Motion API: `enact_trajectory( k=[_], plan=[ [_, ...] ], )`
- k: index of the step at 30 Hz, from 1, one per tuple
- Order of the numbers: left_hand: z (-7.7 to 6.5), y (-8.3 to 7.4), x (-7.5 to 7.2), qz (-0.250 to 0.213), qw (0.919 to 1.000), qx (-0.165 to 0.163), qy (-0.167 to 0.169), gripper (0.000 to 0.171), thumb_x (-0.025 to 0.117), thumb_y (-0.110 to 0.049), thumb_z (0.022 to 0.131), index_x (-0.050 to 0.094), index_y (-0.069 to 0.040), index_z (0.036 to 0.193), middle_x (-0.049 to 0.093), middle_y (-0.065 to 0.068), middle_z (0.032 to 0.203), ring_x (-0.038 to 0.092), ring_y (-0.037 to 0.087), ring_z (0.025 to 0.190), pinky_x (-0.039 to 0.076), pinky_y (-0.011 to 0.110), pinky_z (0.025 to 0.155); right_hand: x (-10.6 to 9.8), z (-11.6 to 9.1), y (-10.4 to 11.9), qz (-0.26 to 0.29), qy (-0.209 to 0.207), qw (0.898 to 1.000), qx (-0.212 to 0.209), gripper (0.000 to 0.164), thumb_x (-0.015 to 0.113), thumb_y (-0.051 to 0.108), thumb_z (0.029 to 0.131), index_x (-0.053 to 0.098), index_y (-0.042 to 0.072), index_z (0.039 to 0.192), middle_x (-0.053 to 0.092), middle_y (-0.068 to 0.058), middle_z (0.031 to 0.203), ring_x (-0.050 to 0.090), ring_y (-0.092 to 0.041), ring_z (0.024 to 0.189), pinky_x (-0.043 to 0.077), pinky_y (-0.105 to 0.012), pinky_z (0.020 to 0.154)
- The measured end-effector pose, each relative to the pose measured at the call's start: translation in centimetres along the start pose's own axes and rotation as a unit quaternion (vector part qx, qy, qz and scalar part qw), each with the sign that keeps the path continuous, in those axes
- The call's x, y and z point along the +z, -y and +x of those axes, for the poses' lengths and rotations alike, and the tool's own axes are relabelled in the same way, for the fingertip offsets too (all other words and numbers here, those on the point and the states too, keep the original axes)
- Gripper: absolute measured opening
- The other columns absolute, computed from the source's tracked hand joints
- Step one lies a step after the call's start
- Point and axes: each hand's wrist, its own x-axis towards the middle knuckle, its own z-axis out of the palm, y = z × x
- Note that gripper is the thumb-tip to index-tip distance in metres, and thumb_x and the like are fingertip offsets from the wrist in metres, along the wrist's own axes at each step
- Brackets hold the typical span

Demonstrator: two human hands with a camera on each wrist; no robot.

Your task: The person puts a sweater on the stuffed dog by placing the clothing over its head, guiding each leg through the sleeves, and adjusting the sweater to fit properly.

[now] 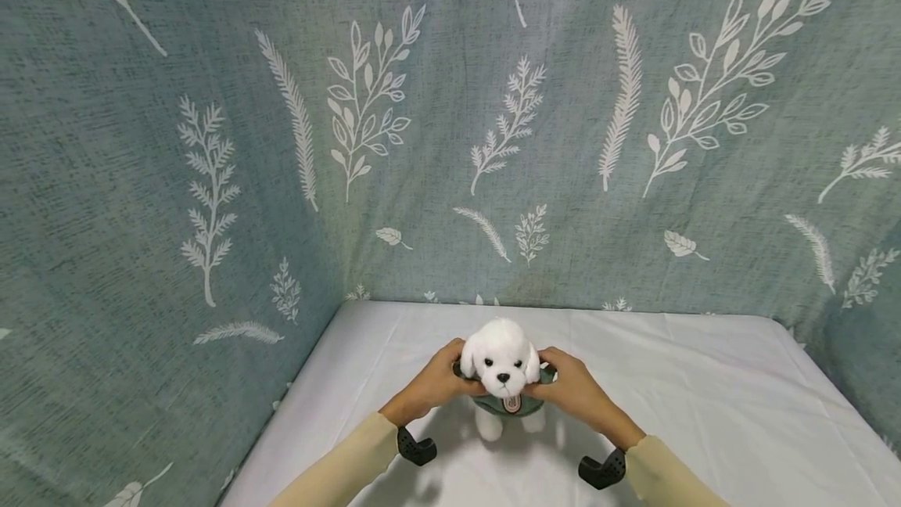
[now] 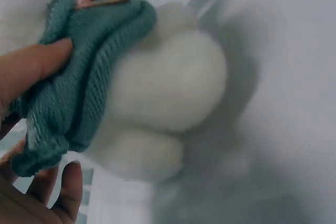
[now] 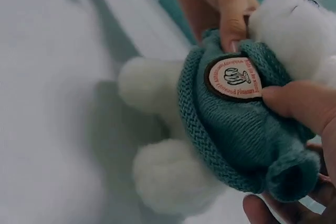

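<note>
A white plush dog (image 1: 503, 354) faces me, upright between both hands and close over the white sheet. It wears a green knitted sweater (image 3: 226, 124) with an oval patch (image 3: 234, 78) on the chest. My left hand (image 1: 445, 375) grips the sweater at one side, its thumb (image 2: 39, 66) pressed on the knit below the head. On the opposite side my right hand (image 1: 572, 390) holds the sweater, its thumb (image 3: 294, 98) at the patch's edge. The dog's white legs (image 2: 168, 80) hang out under the sweater hem.
A white sheet (image 1: 704, 382) covers the flat surface under the dog. Green-blue cloth (image 1: 436, 100) with white leaf prints rises behind it and along the left and right sides. Black devices (image 1: 417, 448) are worn on both wrists.
</note>
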Motion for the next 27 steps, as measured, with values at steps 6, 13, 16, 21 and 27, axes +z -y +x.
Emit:
enact_trajectory(
  k=[6, 13, 16, 21, 27],
  plan=[
    [-0.2, -0.9, 0.2, -0.046, 0.9985, -0.018, 0.023, 0.06, 0.085, -0.022, 0.087, 0.059, -0.019, 0.141, 0.06, 0.003, 0.135, 0.056, 0.025, 0.121, 0.051, 0.045, 0.094, -1.0, -0.2, 0.4, 0.063, 0.041, 0.996, 0.05, 0.051, 0.08, 0.04, 0.091, 0.068, 0.01, 0.131, 0.065, -0.003, 0.114, 0.058, -0.02, 0.102, 0.054, -0.042, 0.083],
    [0.6, -2.2, 0.9, -0.082, 0.9949, -0.056, 0.019, 0.042, 0.08, -0.029, 0.091, 0.068, -0.008, 0.126, 0.068, 0.004, 0.117, 0.061, 0.021, 0.109, 0.052, 0.039, 0.09, -2.2, -0.1, 0.9, 0.104, 0.068, 0.989, 0.081, 0.048, 0.072, 0.049, 0.095, 0.071, 0.011, 0.126, 0.069, -0.003, 0.113, 0.063, -0.02, 0.103, 0.054, -0.045, 0.087],
    [1.0, -2.5, 1.2, -0.102, 0.9917, -0.076, 0.017, 0.04, 0.075, -0.033, 0.094, 0.069, -0.004, 0.121, 0.069, 0.004, 0.11, 0.061, 0.019, 0.103, 0.05, 0.039, 0.092, -2.5, 0.0, 0.9, 0.109, 0.074, 0.986, 0.098, 0.05, 0.069, 0.053, 0.095, 0.073, 0.009, 0.118, 0.07, -0.003, 0.107, 0.064, -0.02, 0.097, 0.054, -0.047, 0.085],
    [1.6, -2.6, 1.7, -0.117, 0.9884, -0.096, 0.015, 0.042, 0.071, -0.04, 0.096, 0.069, -0.006, 0.12, 0.069, 0.003, 0.11, 0.063, 0.018, 0.101, 0.049, 0.042, 0.094, -2.7, 0.1, 1.0, 0.12, 0.065, 0.982, 0.132, 0.054, 0.067, 0.058, 0.094, 0.074, 0.007, 0.112, 0.071, -0.005, 0.102, 0.065, -0.02, 0.091, 0.055, -0.05, 0.085],
    [2.3, -2.2, 2.3, -0.119, 0.9855, -0.119, 0.022, 0.043, 0.067, -0.048, 0.097, 0.073, -0.008, 0.111, 0.071, 0.004, 0.105, 0.064, 0.019, 0.098, 0.051, 0.038, 0.089, -2.7, 0.1, 0.5, 0.136, 0.065, 0.977, 0.15, 0.052, 0.066, 0.054, 0.097, 0.075, 0.003, 0.101, 0.07, -0.005, 0.09, 0.064, -0.019, 0.083, 0.057, -0.045, 0.077]
  ],
)
